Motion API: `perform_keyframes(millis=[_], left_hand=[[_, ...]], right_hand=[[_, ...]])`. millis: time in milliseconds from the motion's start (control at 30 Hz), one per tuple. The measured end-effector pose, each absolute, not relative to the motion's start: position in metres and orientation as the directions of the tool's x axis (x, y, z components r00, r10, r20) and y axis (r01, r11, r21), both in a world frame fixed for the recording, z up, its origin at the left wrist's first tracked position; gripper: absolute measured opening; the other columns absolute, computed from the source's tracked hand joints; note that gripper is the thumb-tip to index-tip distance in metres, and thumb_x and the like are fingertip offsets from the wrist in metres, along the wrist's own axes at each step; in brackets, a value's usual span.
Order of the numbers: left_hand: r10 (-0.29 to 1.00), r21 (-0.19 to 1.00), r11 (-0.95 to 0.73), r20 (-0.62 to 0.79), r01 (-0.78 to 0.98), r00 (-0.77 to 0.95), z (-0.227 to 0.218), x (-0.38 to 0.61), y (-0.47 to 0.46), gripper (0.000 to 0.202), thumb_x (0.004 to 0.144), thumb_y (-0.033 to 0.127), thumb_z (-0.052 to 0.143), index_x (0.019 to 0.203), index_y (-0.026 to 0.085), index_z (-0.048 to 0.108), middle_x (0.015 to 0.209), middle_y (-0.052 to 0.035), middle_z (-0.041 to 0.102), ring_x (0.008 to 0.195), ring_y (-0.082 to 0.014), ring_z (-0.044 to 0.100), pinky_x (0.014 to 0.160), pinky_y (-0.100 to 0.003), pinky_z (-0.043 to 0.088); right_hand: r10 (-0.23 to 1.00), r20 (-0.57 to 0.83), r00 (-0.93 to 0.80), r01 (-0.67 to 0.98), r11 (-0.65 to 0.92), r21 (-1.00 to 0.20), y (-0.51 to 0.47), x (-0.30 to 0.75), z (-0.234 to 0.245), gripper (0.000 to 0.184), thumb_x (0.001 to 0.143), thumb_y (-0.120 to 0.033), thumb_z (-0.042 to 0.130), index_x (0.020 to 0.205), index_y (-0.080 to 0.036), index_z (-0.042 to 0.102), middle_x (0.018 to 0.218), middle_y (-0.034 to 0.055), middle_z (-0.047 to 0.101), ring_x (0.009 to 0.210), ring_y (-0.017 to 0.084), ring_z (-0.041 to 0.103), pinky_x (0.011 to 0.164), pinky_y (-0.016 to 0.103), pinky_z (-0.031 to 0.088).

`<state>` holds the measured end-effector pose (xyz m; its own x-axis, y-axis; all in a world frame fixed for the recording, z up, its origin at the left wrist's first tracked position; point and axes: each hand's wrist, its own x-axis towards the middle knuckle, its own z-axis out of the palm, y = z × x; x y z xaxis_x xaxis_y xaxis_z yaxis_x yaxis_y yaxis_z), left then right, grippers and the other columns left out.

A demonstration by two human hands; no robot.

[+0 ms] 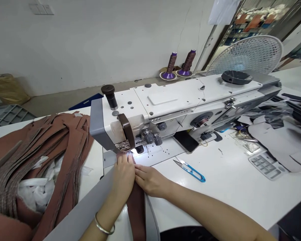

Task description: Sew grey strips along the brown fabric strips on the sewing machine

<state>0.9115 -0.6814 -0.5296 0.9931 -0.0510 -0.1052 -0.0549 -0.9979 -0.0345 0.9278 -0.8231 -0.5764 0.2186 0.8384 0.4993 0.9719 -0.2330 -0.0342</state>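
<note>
A white sewing machine (163, 100) stands across the table, with its lit needle area just beyond my fingertips. My left hand (124, 174) presses down on a reddish-brown strip (137, 214) close to the presser foot (126, 147). Beside it, my right hand (152, 180) has its fingers together on the strip's right edge, touching the left hand. The strip runs from under the hands toward me. A grey panel (90, 201) extends beneath my left forearm, and its join with the strip is hidden by my hands.
Stacked reddish-brown pieces (72, 144) lie at the left. Blue thread snips (192, 172) and a dark phone (187, 141) lie right of the hands. Grey cut pieces (278, 140) are farther right. Behind the machine are thread cones (171, 65) and a white fan (248, 55).
</note>
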Motion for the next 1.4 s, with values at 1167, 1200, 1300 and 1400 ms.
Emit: perform_keyframes(millis=[1167,1200,1300,1400], left_hand=[[-0.108,-0.157,-0.977,-0.234,-0.148,0.966,-0.518,0.902,-0.678,0.044,0.094,0.005,0.035,0.135,0.008,0.051,0.107,-0.0139,0.061,0.099,-0.0258,0.059,0.08,-0.035,0.053],[-0.112,-0.158,-0.976,-0.233,-0.152,0.966,-0.519,0.903,-0.678,0.044,0.094,0.005,0.034,0.134,0.008,0.051,0.108,-0.0142,0.061,0.099,-0.026,0.058,0.08,-0.035,0.053],[-0.127,-0.162,-0.973,-0.217,-0.164,0.968,-0.522,0.905,-0.676,0.045,0.093,0.005,0.034,0.136,0.008,0.049,0.11,-0.0151,0.06,0.098,-0.0263,0.058,0.078,-0.036,0.052],[-0.147,-0.157,-0.971,-0.201,-0.18,0.968,-0.524,0.906,-0.676,0.046,0.091,0.004,0.034,0.135,0.007,0.049,0.106,-0.0148,0.061,0.096,-0.0254,0.057,0.08,-0.036,0.051]], right_hand=[[0.807,0.537,0.248,0.934,-0.346,0.088,-0.817,0.92,-0.586,0.02,0.094,-0.007,0.043,0.099,-0.004,0.062,0.101,0.0203,0.068,0.1,0.025,0.063,0.1,0.043,0.05],[0.802,0.545,0.244,0.931,-0.351,0.1,-0.817,0.92,-0.586,0.02,0.094,-0.007,0.044,0.099,-0.002,0.063,0.1,0.0203,0.068,0.099,0.025,0.064,0.102,0.043,0.049],[0.796,0.565,0.217,0.928,-0.348,0.135,-0.816,0.919,-0.584,0.019,0.092,-0.008,0.046,0.097,0.0,0.064,0.098,0.0207,0.068,0.098,0.027,0.064,0.104,0.043,0.046],[0.797,0.565,0.215,0.928,-0.347,0.137,-0.816,0.918,-0.582,0.02,0.092,-0.007,0.046,0.096,0.0,0.063,0.096,0.0204,0.068,0.093,0.027,0.065,0.102,0.043,0.047]])
